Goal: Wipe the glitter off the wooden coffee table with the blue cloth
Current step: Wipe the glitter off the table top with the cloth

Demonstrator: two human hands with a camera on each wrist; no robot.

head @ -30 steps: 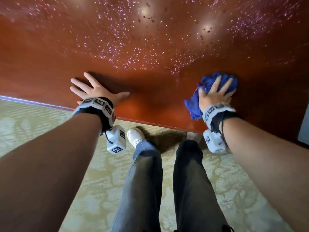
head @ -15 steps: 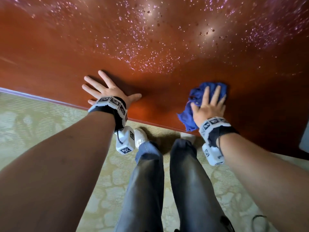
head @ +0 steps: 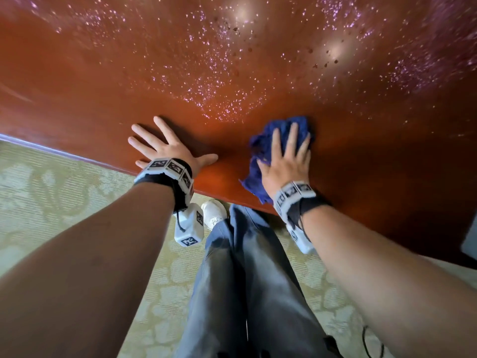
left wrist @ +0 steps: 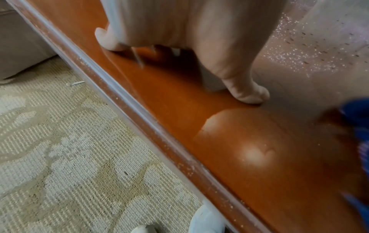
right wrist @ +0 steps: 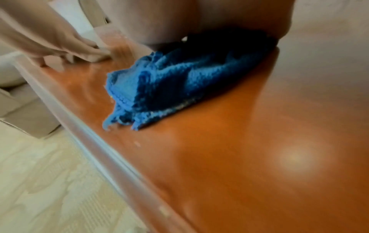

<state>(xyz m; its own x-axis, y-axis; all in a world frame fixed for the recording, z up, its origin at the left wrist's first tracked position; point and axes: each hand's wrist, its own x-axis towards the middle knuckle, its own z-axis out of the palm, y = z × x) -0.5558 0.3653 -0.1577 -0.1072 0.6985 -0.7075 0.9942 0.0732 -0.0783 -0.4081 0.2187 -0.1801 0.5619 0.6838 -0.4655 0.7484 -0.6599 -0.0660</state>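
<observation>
The glossy red-brown wooden coffee table [head: 77, 81] fills the upper head view. Pink-white glitter [head: 222, 99] is scattered across its middle and far side, with some dark specks. My right hand [head: 286, 156] lies flat with straight fingers pressing on the crumpled blue cloth [head: 260, 146], close to the near edge. In the right wrist view the blue cloth [right wrist: 179, 78] is bunched under the palm. My left hand [head: 165, 148] rests flat on the bare wood, fingers spread, left of the cloth. The left wrist view shows its thumb [left wrist: 245, 91] on the table [left wrist: 239, 157].
A pale patterned rug [head: 51, 208] lies under the table's near edge [head: 64, 155]. My legs in grey trousers [head: 247, 280] and a white shoe [head: 213, 213] stand by that edge. A grey sofa corner [left wrist: 18, 47] sits at the left.
My right hand has slid the blue cloth leftward along the near edge, toward my left hand. The view has shifted, so the left hand now sits nearer the middle of the picture.
</observation>
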